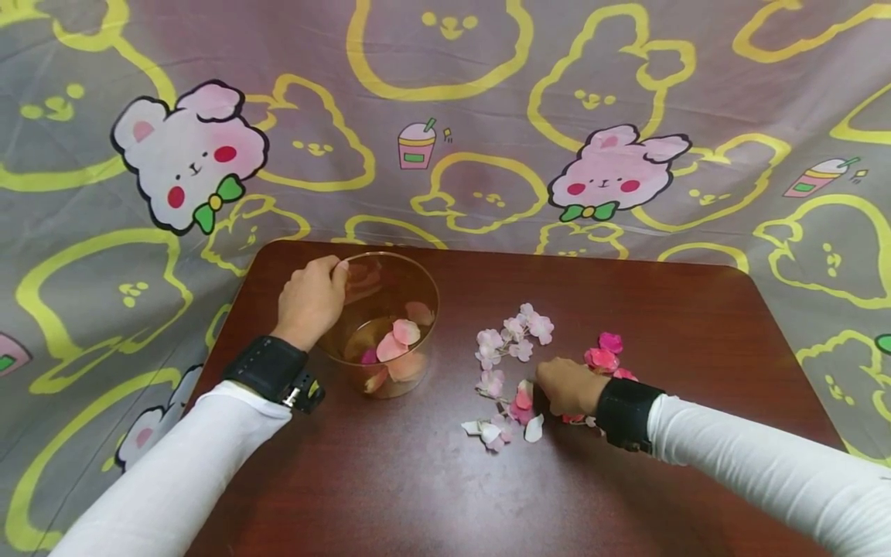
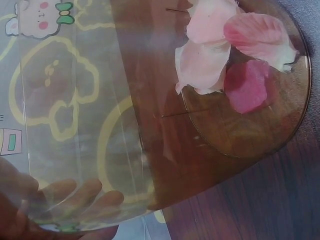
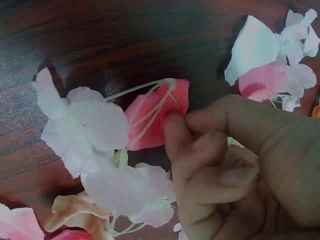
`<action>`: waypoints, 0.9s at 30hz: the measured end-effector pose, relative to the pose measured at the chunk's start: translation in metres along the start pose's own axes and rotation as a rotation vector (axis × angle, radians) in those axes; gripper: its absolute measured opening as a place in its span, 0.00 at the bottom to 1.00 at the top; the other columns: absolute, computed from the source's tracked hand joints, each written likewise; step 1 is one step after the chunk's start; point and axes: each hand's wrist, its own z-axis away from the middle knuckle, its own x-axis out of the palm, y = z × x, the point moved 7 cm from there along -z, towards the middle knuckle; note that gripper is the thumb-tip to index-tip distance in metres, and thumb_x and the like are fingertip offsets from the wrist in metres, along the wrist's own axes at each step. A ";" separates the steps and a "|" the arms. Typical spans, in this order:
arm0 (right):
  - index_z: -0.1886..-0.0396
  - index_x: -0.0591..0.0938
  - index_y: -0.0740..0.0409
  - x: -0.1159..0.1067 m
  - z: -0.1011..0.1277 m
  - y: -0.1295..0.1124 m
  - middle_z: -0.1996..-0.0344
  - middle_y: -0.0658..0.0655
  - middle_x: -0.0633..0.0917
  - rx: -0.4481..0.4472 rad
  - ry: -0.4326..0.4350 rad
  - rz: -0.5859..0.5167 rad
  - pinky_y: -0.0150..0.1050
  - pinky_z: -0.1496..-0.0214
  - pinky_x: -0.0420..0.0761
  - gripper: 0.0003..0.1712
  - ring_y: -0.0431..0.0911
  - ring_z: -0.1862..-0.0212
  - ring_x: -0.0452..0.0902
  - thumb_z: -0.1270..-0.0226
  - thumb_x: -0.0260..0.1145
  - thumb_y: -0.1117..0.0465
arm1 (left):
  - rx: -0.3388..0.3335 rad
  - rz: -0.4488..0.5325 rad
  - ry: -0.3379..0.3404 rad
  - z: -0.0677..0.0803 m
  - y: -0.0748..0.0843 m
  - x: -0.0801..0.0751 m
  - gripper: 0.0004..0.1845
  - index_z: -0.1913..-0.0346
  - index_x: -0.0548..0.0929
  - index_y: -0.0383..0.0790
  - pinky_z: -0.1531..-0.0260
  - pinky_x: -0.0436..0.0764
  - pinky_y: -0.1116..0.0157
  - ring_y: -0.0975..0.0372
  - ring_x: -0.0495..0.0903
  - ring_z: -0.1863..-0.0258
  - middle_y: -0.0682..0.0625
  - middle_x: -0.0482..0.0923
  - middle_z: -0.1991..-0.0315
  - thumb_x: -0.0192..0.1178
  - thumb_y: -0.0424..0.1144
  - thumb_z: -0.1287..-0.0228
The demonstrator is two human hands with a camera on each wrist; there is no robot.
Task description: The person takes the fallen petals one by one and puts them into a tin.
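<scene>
Head view: the left hand (image 1: 311, 299) grips the far-left rim of a clear plastic cup (image 1: 414, 278) standing on the dark wooden table (image 1: 418, 480), left of centre. Several pink and peach petals (image 1: 398, 343) lie in the cup's bottom. The left wrist view shows the fingers (image 2: 75, 197) curled round the cup's wall, seen through the plastic. To the right, the right hand (image 1: 567, 385) rests on the table among scattered petals and a pale pink blossom sprig (image 1: 511, 340). In the right wrist view its thumb and forefinger pinch a red-pink petal (image 3: 155, 120) and thin pale stems beside white blossoms (image 3: 90, 130). A cartoon-rabbit cloth (image 1: 195, 147) hangs beyond the table.
</scene>
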 end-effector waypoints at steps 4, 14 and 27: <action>0.71 0.84 0.61 -0.005 0.000 -0.002 0.80 0.54 0.80 -0.027 0.032 -0.006 0.37 0.70 0.76 0.07 0.46 0.74 0.74 0.46 0.76 0.71 | -0.002 0.002 0.000 0.000 0.000 0.000 0.20 0.54 0.80 0.36 0.62 0.75 0.42 0.37 0.83 0.57 0.35 0.82 0.60 0.43 0.47 0.18; 0.69 0.85 0.61 -0.019 -0.002 -0.004 0.80 0.52 0.80 -0.039 0.069 -0.071 0.36 0.69 0.77 0.06 0.45 0.74 0.74 0.42 0.76 0.68 | 0.003 0.009 0.008 0.000 0.001 -0.001 0.19 0.57 0.80 0.37 0.62 0.75 0.41 0.36 0.83 0.56 0.35 0.82 0.61 0.43 0.47 0.19; 0.69 0.86 0.63 -0.044 0.001 -0.009 0.83 0.53 0.78 -0.071 0.193 -0.159 0.34 0.73 0.73 0.05 0.44 0.78 0.72 0.38 0.73 0.65 | 0.006 0.011 0.007 0.000 0.001 -0.001 0.19 0.59 0.79 0.38 0.65 0.74 0.44 0.40 0.82 0.61 0.37 0.80 0.64 0.43 0.47 0.18</action>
